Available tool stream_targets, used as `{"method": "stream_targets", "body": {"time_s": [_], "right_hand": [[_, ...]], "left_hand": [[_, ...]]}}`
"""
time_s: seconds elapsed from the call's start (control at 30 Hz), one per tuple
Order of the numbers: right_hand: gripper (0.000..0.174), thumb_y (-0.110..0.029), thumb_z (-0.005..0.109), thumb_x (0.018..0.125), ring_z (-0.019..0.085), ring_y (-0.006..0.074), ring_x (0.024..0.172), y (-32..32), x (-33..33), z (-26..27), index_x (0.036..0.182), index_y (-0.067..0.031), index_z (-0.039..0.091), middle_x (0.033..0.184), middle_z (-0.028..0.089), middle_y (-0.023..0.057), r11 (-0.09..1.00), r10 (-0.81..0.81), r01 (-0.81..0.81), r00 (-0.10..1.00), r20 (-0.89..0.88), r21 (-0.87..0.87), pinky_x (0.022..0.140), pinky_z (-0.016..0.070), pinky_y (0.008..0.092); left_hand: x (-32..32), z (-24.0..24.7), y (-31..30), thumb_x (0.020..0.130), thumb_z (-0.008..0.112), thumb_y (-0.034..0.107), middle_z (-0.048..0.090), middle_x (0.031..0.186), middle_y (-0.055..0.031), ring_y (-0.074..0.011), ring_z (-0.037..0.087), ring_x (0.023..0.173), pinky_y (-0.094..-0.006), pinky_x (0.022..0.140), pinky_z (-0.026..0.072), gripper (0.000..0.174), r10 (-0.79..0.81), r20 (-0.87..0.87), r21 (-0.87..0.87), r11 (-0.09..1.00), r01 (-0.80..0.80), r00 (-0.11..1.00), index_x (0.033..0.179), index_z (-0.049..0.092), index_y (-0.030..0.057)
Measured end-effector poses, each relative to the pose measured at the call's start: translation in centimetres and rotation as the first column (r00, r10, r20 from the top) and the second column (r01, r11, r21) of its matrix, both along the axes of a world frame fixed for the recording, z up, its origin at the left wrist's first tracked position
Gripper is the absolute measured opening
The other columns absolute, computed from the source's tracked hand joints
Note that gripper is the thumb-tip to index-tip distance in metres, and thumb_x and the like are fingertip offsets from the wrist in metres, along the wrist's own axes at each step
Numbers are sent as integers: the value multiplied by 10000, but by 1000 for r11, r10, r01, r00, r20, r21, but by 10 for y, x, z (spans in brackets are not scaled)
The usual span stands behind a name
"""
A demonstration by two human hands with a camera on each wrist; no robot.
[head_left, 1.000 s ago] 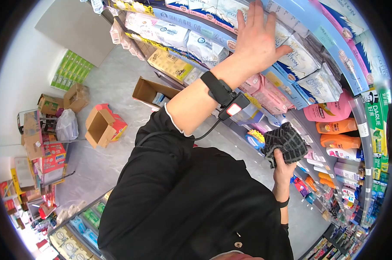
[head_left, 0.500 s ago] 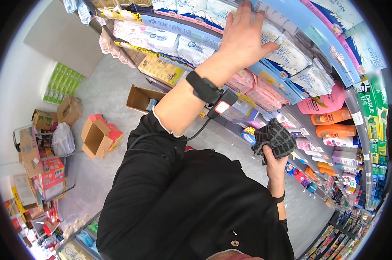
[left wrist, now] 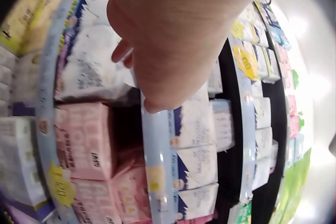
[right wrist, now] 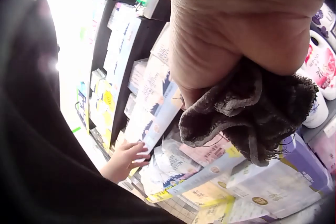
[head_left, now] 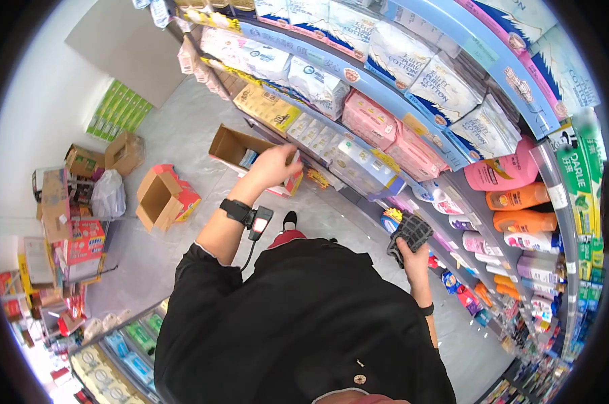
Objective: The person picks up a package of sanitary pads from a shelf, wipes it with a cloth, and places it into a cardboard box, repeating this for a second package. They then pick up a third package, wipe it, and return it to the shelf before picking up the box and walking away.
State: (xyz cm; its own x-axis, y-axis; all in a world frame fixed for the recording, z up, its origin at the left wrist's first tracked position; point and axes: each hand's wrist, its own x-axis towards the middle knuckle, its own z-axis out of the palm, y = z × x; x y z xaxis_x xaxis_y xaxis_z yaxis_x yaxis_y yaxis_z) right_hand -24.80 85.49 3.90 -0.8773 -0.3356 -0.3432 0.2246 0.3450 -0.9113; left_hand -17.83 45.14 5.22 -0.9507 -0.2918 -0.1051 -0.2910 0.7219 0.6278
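Observation:
My left hand [head_left: 274,166] is in the air in front of the shelves, over the edge of an open cardboard box in the head view. It holds nothing; in the right wrist view the left hand [right wrist: 123,163] has its fingers apart. White cotton packs [left wrist: 90,69] and pink packs [left wrist: 84,140] stand on the shelves beyond it in the left wrist view. My right hand [head_left: 415,259] grips a crumpled dark grey checked cloth [head_left: 412,236] beside the lower shelves. Folds of this cloth [right wrist: 247,113] hang below the palm in the right wrist view.
Bottles [head_left: 523,221] line the shelves at right. An open brown box [head_left: 234,145] stands on the floor by the shelf end, and a red and brown box [head_left: 162,202] farther left. A loaded cart [head_left: 76,232] stands by the left wall.
My left hand has come off the upper shelf's packs and moved down and left, away from the shelf. My right hand, still gripping the cloth, has moved slightly lower.

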Motion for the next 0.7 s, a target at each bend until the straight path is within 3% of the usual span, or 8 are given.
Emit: {"method": "stream_targets", "body": {"time_s": [0.03,0.07,0.13,0.17,0.27,0.4,0.53,0.7], "right_hand": [[322,-128,688,806,619,168,857,3,-2,-17,1068,29,584,956,655,90,1000,14,-14,1000,23,23,766,495,304],[322,-128,688,806,619,168,857,6,-5,-31,1068,29,584,956,655,90,999,36,-37,999,29,15,766,495,304],[392,-172,711,772,640,222,873,4,-5,-47,1078,32,575,953,665,130,962,179,-161,981,-68,219,779,495,340],[438,-194,725,738,645,282,903,0,-6,-46,1079,33,570,969,662,175,922,267,-231,961,-78,309,799,491,367],[430,-188,727,726,643,319,900,-8,-5,-64,1063,30,575,967,661,190,836,424,-342,899,-109,428,798,491,380],[438,-204,736,715,640,355,873,-26,2,-67,1031,48,568,912,657,218,778,481,-402,875,-47,482,785,490,406],[421,-207,736,715,640,358,870,-48,10,-67,997,57,569,909,654,228,728,469,-396,883,15,560,778,492,409],[348,-183,715,728,651,340,847,-88,31,-75,982,23,595,899,666,199,716,287,-298,950,123,632,749,505,391]], "left_hand": [[20,-26,-6,750,650,347,645,942,-218,-367,618,878,-419,801,489,513,-18,103,-145,989,33,995,1129,575,11],[38,-36,-8,750,650,347,645,942,-218,-367,618,878,-419,801,489,513,4,109,-153,988,12,994,1129,575,11],[71,-48,-14,748,661,363,632,1018,-234,-364,603,961,-417,853,476,553,30,400,-135,990,26,916,1164,565,12],[85,-55,-20,748,661,363,632,1018,-234,-364,603,961,-417,853,476,553,51,413,-142,990,9,909,1164,565,12],[116,-65,-35,752,673,356,628,1048,-233,-368,603,981,-406,877,473,595,158,451,-200,977,-73,878,1207,538,-3],[123,-72,-66,759,653,351,620,1063,-239,-362,588,1012,-411,894,463,552,225,434,-160,972,-171,872,1171,565,-5],[91,-80,-110,781,632,330,622,1061,-234,-364,590,1007,-413,886,466,501,170,370,-46,985,-164,913,1142,582,-14],[26,-152,-192,779,616,261,642,984,-227,-360,620,918,-418,831,487,394,74,416,-78,996,-45,907,1071,619,-3]]}}
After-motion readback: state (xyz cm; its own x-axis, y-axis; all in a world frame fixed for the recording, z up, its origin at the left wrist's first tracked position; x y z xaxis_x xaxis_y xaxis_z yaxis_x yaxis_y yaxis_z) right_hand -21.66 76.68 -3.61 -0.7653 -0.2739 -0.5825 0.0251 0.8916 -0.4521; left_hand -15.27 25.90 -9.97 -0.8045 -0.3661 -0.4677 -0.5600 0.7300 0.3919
